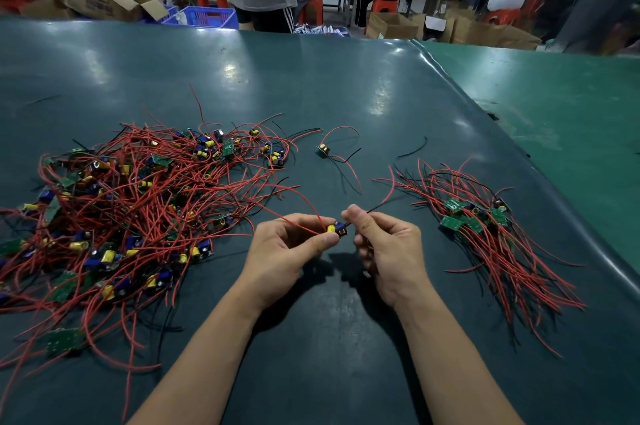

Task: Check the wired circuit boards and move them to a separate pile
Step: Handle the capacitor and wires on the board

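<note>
Between the two heaps of wired boards, above the dark green table mat (346,85), both hands held one small circuit board (336,229) up for inspection. Left hand (289,249) pinched the board's near edge between thumb and forefinger, its red lead trailing back toward the big tangled heap (131,203) to the left of that board. Right hand (384,244) pinched the black lead just beside the board, fingers curled round it, the wire running off to the right. Neither hand was spread; each was closed narrowly on its part of the same piece.

Judging by this, the checking step was in hand: the board was raised and turned to view, not yet set down. To the right of the held board lay the smaller, tidier sorted pile (485,227), leads combed roughly one way. Beyond the held board a single stray board (323,148) sat apart from both heaps.

The next move would likely call for carrying the piece rightward and laying it on the sorted pile with its leads aligned, taking care the red lead did not drag others from the heap.
</note>
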Tool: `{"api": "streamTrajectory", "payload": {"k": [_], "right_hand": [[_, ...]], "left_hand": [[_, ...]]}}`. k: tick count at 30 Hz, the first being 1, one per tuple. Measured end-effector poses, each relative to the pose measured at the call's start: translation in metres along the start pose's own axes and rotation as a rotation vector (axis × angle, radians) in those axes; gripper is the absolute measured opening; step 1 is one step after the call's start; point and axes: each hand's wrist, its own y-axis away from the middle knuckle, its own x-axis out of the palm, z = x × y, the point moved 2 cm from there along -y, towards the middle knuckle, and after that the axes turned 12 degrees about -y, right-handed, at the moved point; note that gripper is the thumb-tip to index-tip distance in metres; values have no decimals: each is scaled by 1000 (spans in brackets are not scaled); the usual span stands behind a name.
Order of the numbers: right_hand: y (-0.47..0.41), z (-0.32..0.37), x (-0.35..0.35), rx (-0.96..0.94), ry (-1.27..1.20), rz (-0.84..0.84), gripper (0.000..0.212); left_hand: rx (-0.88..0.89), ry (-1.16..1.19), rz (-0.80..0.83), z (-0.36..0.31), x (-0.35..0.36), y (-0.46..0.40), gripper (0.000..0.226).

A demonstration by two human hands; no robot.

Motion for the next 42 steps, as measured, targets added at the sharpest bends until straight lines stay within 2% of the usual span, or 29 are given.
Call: {"api": "streamTrajectory", "payload": {"k": [3,5,8,9,11,12,16,19,21,25,32,36,40,42], "right_hand": [[-7,2,-8,-98,-71,-168,20],[-11,3,-17,-206,-5,-277,30],[-11,3,-21,-367,160,-318,39],[-11,2,-21,-401,197,-319,36],[-10,2,-18,-447,267,-324,15],[-10,1,-18,-448,288,-336,10],[-15,3,-26,-461,305,-435,14],[-14,8,-30,-471,324,-460,32],[-14,8,-28,-431,239,-450,28],[-15,7,-27,-301,-89,-382,22],[-16,11,-29,-162,-341,-373,47],[-16,11,-29,-188,-327,-349,48],[-14,15,-30,-276,-227,-300,28],[-14,15,-31,-298,-151,-316,24]], "left_hand": [[-20,-3,-28,0,0,1,16],[-30,-10,-25,0,0,1,15],[-32,-21,-18,0,-1,1,15],[-30,-32,-16,0,0,1,15],[-34,-37,-10,-1,1,1,15],[-37,-32,-9,-1,1,1,16],[-30,-14,-25,-1,1,1,16],[-24,-19,-18,-1,2,1,17],[-24,-17,-18,0,2,1,17],[-24,-13,-23,1,1,0,17],[-17,20,-31,1,0,0,22],[-15,27,-35,3,1,0,15],[-39,79,-139,6,-3,-1,18],[-46,112,-188,8,-5,-3,17]]}}
